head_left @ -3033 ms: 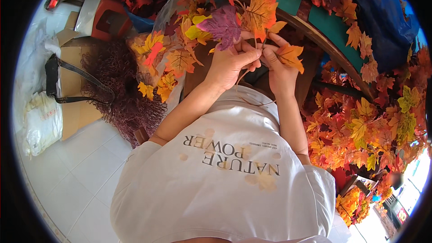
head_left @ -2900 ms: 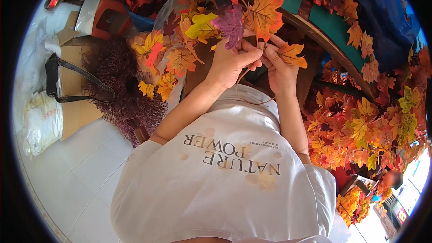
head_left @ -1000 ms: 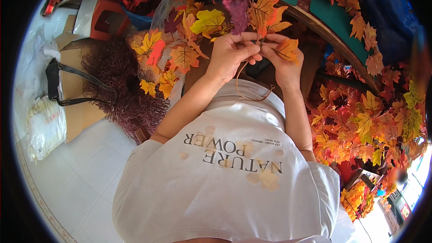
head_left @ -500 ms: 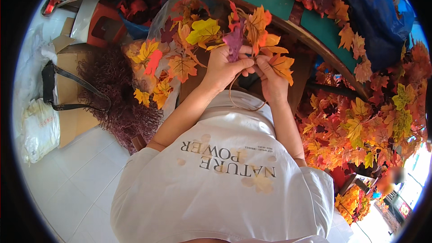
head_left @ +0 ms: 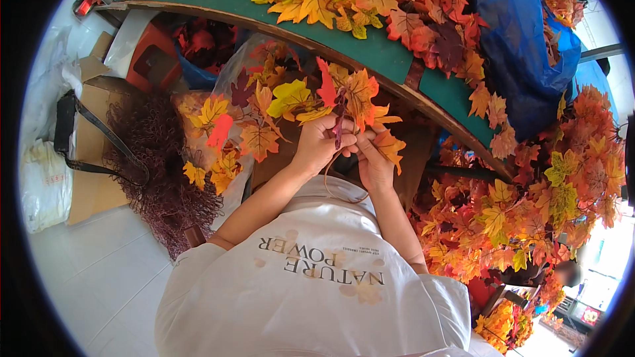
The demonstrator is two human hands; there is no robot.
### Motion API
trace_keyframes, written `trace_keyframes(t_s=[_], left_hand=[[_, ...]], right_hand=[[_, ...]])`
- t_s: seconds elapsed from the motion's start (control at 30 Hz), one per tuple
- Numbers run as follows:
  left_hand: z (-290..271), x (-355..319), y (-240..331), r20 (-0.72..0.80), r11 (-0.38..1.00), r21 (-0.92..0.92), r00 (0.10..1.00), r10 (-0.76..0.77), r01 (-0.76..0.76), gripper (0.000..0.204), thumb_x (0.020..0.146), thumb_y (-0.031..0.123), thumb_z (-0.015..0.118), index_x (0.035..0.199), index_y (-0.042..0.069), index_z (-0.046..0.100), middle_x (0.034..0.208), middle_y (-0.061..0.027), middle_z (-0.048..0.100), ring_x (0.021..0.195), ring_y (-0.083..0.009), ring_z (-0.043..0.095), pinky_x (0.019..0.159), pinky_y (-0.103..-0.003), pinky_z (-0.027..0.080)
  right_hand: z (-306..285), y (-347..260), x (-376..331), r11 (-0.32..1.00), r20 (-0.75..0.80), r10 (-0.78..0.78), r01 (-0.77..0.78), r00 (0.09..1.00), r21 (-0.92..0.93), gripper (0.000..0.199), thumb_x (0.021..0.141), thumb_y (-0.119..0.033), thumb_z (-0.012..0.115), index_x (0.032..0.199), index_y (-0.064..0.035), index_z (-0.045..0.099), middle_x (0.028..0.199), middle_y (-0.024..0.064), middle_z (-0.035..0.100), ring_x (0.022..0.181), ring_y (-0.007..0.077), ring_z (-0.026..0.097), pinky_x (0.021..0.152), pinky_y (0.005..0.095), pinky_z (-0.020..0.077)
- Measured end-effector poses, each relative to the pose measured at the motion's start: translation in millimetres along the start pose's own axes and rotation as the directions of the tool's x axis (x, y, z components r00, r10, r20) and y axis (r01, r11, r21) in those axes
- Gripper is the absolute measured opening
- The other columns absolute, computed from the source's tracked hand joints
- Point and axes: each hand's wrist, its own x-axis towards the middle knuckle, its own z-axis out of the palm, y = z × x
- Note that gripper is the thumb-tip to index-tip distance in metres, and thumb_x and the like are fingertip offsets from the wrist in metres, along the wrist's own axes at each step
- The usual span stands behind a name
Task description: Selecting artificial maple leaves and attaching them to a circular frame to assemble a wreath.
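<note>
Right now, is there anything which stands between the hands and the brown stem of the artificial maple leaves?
Nothing visible does: the left hand and the right hand are both at the brown stem. A purple maple leaf hides part of the left hand from view, but does not separate it from the stem.

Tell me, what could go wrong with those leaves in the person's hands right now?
The brown stem curves loosely down by the white shirt, so it might catch on the cloth. The purple leaf sits right at the fingers of the left hand and could get creased. A yellow leaf and others crowd near that hand, so they might tangle.
</note>
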Motion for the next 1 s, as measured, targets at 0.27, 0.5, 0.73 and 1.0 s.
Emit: trace_keyframes(t_s=[0.27,0.5,0.73,1.0], left_hand=[[-4.6,1.6,-7.3,-0.045,0.998,-0.055,0.998,-0.044,0.041,0.009,0.08,-0.001,0.064,0.086,-0.005,0.06,0.078,-0.0092,0.061,0.059,-0.0144,0.06,0.052,-0.023,0.048],[-10.5,12.5,-34.1,-0.153,0.988,-0.152,0.987,-0.05,0.026,0.022,0.081,-0.004,0.062,0.102,-0.002,0.057,0.085,-0.0091,0.06,0.067,-0.0134,0.061,0.058,-0.022,0.05],[-25.1,9.7,-56.7,-0.073,0.983,-0.028,0.981,-0.182,0.181,0.042,0.081,-0.003,0.062,0.121,-0.002,0.047,0.101,-0.0118,0.054,0.085,-0.0189,0.064,0.067,-0.024,0.054],[-51.7,25.7,-50.0,-0.166,0.796,0.569,0.977,-0.135,0.207,0.012,0.085,0.005,0.061,0.092,-0.004,0.062,0.07,-0.0048,0.062,0.056,-0.0115,0.062,0.048,-0.021,0.049]], right_hand=[[-19.7,11.4,4.5,0.968,0.089,-0.025,0.047,0.996,-0.247,0.025,0.086,0.001,0.059,0.11,0.0015,0.05,0.086,0.0085,0.064,0.078,0.0139,0.06,0.073,0.0275,0.0489],[-2.4,-1.1,16.6,0.867,0.07,-0.132,0.15,0.989,-0.476,0.019,0.085,0.002,0.06,0.104,0.0026,0.057,0.083,0.006,0.063,0.076,0.0095,0.058,0.073,0.0232,0.0468],[-33.9,27.4,53.3,0.695,0.092,-0.279,0.268,0.956,-0.667,0.018,0.079,0.0,0.065,0.097,0.0033,0.061,0.086,0.0058,0.063,0.079,0.0099,0.058,0.071,0.0234,0.0472],[-30.4,-24.8,47.5,0.105,0.326,-0.109,0.337,0.939,-0.936,0.029,0.077,0.0,0.064,0.105,0.001,0.059,0.096,0.0149,0.063,0.085,0.0209,0.063,0.071,0.0297,0.0494]])
